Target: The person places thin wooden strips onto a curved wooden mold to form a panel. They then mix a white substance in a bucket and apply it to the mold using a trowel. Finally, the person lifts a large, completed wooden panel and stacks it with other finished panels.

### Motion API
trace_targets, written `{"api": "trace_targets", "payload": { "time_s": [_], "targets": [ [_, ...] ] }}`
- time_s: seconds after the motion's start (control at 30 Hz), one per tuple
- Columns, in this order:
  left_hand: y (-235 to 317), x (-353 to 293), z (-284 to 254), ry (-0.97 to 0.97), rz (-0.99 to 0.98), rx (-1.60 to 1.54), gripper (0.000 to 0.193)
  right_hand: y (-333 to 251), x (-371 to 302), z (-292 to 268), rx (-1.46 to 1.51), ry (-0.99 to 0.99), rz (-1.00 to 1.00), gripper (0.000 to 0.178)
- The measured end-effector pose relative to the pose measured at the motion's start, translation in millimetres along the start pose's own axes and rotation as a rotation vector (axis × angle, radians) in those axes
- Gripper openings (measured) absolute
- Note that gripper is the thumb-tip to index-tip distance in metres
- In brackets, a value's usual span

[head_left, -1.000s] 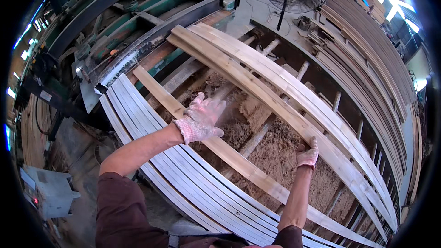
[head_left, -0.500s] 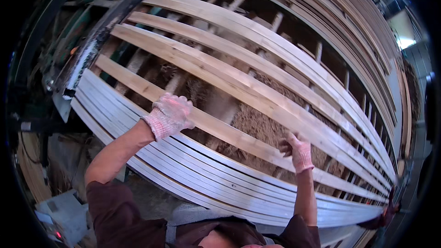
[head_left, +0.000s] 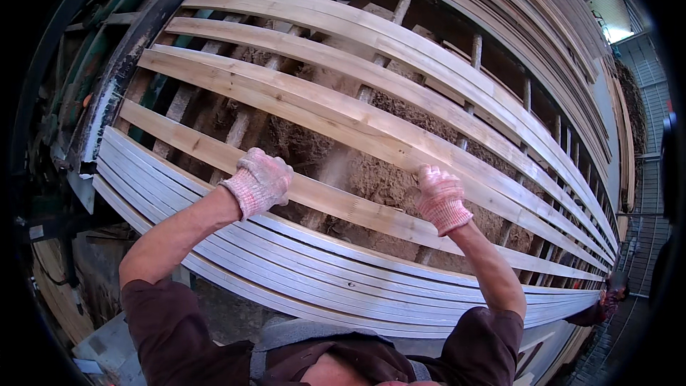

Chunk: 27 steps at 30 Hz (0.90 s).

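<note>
Left pink-white gloved hand (head_left: 259, 183) grasps long flat pale-wood board (head_left: 357, 209), mid-frame; right pink-white gloved hand (head_left: 441, 199): grip, cannot tell. Best: hands apart, board level.

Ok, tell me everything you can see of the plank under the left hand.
The plank is a long, narrow, pale-brown strip, wood by its look. It lies over round bars, beside the row of whitish boards, its left end in plain sight and its far right end too small to make out. The left hand, fingers curled, is over it, and the right hand partly hides it farther along; a firm grip can't be confirmed.
</note>
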<state>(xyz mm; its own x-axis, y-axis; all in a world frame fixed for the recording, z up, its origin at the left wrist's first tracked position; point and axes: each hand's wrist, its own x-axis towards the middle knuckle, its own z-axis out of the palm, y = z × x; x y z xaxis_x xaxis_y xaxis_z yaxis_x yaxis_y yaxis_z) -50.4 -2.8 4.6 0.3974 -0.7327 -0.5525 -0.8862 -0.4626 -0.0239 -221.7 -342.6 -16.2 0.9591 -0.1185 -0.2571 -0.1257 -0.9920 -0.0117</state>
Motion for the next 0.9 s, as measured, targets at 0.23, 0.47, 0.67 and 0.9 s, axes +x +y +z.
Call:
{"api": "trace_targets", "payload": {
  "time_s": [0.23,0.47,0.67,0.9],
  "targets": [
    [8.7,6.8,1.8,0.009,0.027,0.095,0.038,13.5,24.0,-1.0,-0.168,0.126,-0.114,0.019],
    [5.0,12.2,13.0,0.169,0.005,0.081,0.04,17.2,-0.8,-22.6,-0.003,0.022,-0.089,0.016],
    [-14.1,14.7,42.4,0.505,0.055,0.008,0.027,-37.0,-56.1,-12.6,0.135,0.16,-0.224,0.029],
    [-33.5,93.1,14.6,0.833,0.014,0.152,0.003,24.8,20.8,44.2,0.212,0.37,-0.072,0.019]
  ]
}}
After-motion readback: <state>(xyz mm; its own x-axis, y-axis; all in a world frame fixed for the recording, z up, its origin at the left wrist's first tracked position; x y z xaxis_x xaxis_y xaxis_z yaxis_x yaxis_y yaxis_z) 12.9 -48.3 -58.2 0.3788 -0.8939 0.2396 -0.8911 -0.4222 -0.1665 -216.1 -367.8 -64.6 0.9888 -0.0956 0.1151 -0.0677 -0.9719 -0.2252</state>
